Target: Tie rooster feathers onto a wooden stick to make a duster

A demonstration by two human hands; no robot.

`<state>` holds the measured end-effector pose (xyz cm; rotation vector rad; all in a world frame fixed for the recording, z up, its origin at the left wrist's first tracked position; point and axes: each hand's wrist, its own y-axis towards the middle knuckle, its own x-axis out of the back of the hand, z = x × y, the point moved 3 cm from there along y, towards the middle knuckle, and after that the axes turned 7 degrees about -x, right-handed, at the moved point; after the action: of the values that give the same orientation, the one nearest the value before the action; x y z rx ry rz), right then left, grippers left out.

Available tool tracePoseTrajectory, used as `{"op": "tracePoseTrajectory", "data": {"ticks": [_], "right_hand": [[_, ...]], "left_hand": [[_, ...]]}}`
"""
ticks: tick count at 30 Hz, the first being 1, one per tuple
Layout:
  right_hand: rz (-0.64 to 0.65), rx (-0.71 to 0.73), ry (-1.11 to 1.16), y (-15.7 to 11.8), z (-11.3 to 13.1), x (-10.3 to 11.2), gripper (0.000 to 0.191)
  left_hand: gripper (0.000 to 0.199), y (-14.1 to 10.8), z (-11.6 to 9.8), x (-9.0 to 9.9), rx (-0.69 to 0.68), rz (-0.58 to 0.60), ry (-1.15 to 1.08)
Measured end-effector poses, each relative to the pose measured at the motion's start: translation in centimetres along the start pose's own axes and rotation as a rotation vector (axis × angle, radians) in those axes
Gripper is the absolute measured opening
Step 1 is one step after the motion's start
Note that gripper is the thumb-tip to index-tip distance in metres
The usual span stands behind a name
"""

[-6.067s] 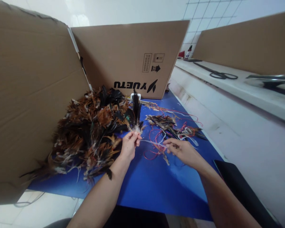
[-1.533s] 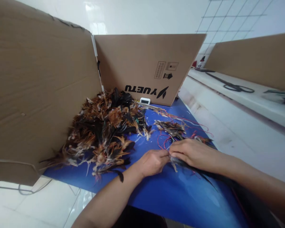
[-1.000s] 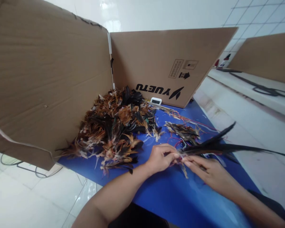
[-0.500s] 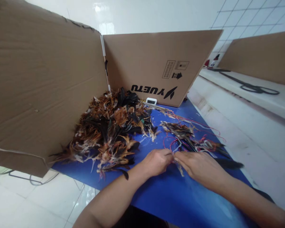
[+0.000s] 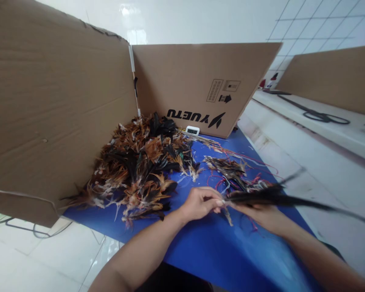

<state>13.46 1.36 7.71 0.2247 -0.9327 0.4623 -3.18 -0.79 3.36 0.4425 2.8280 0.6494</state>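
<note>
Over the blue tabletop [image 5: 194,255], my left hand [image 5: 202,202] pinches the pale base of some long black feathers [image 5: 276,198]. These spread out to the right, blurred by motion. My right hand [image 5: 266,217] is closed around their lower part, its fingertips close to my left fingers and partly covered by the feathers. A pale brownish scrap [image 5: 227,217] hangs below the fingertips. Just beyond my hands lies a smaller bunch of brown and dark feathers [image 5: 228,165], with loose red string [image 5: 213,178] beside it.
A large heap of brown and black feathers [image 5: 140,162] covers the left of the table. Cardboard panels [image 5: 182,77] stand behind and to the left. A small white digital timer [image 5: 192,130] sits at the back. Black scissors [image 5: 325,117] lie on the right ledge.
The long black feathers have swung up over my right hand; before, a dark feather lay low beside that wrist. My hands stay close together, with the right one turned and slightly lower.
</note>
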Motion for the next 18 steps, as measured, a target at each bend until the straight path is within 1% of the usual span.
{"op": "tracePoseTrajectory", "data": {"ticks": [1, 3, 6, 8, 10, 14, 18], "right_hand": [[-0.035, -0.024, 0.02, -0.3, 0.4, -0.5, 0.036], [-0.121, -0.065, 0.05, -0.8, 1.6, -1.3, 0.037], [-0.271, -0.095, 0.077, -0.9, 3.2, -2.4, 0.033], [-0.359, -0.095, 0.113, -0.7, 3.8, -3.1, 0.031], [-0.428, -0.103, 0.168, -0.3, 3.8, -3.8, 0.031], [-0.519, -0.141, 0.272, 0.3, 3.3, -4.8, 0.031], [-0.585, -0.187, 0.329, 0.5, 2.7, -5.3, 0.034]], "left_hand": [[0.037, 0.1, 0.0, 0.1, 0.008, -0.06, -0.005], [0.035, 0.2, -0.2, 0.3, -0.001, -0.152, 0.057], [0.029, 0.2, -0.7, 0.7, -0.047, -0.262, 0.228], [0.022, 0.1, -1.1, 0.9, -0.112, -0.316, 0.361], [0.017, 0.0, -1.5, 1.0, -0.2, -0.33, 0.491], [0.016, -0.4, -1.7, 0.7, -0.372, -0.289, 0.71], [0.018, -0.8, -1.1, 0.4, -0.474, -0.223, 0.87]]}}
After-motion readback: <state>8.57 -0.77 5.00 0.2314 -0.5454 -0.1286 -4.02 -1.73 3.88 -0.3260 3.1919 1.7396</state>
